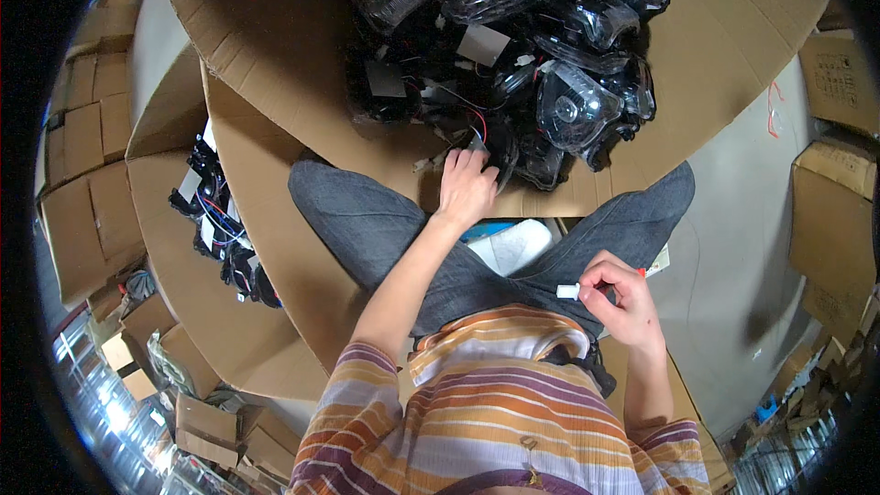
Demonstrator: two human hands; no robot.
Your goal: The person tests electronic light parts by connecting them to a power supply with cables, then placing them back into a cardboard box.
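Observation:
My left hand (467, 185) reaches into the near edge of a pile of black vehicle headlights (576, 110) with clear lenses. Its fingers bend over one dark headlight (502, 163), which they partly hide; a grey label and thin red wires show beside the fingertips. Over my right thigh, my right hand (621, 301) pinches a small white cylindrical piece (567, 291) between thumb and fingers. A red bit (642, 271) shows behind the knuckles; whether it belongs to the white piece I cannot tell.
The pile lies in a big open cardboard box (724, 27) in front of my knees. Left of me, another box (261, 348) holds black parts with coloured wires (220, 211). Stacked cartons (834, 229) stand at the right, beyond the grey floor (724, 247).

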